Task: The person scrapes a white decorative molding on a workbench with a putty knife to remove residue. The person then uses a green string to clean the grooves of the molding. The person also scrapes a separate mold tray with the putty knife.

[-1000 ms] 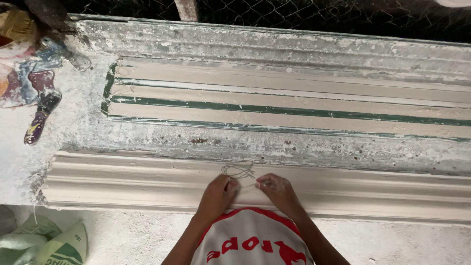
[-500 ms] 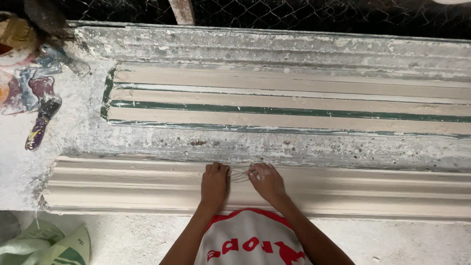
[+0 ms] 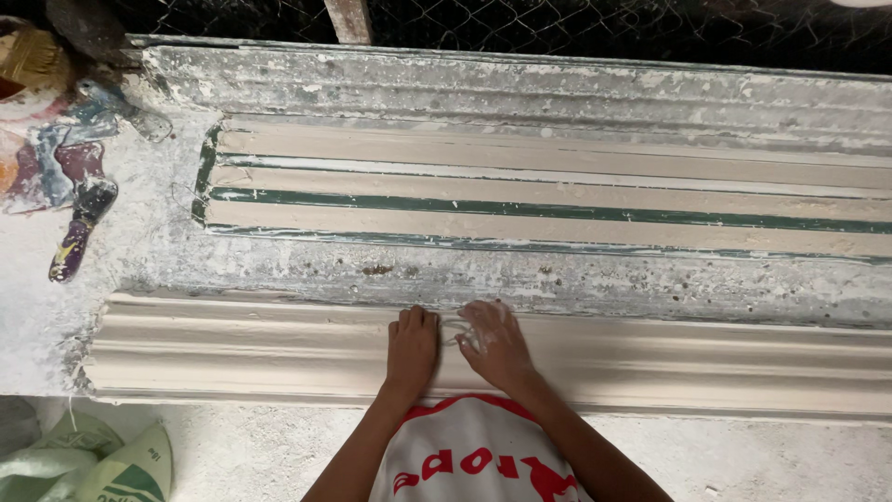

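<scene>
A long cream plaster cornice moulding (image 3: 650, 358) lies across the near part of a plaster-crusted bench. My left hand (image 3: 412, 348) rests flat on the moulding's top ridge, fingers together and pointing away from me. My right hand (image 3: 495, 342), dusted white, lies beside it, fingers curled against the ridge. Between the two hands a small tuft of pale fibre strands (image 3: 453, 327) shows on the moulding; both hands touch it. Below the hands my red and white shirt (image 3: 474, 455) fills the bottom middle.
A long cream mould with green stripes (image 3: 557, 200) lies behind the moulding. A dirty scraper with a purple handle (image 3: 79, 228) and a brush (image 3: 32, 60) lie at far left. Sacks (image 3: 84, 460) sit on the floor at lower left. Wire mesh (image 3: 604, 23) backs the bench.
Both hands have moved forward and closer together on the moulding, pressing the fibre loop down; the loop that stood above the fingers is now flattened between them.
</scene>
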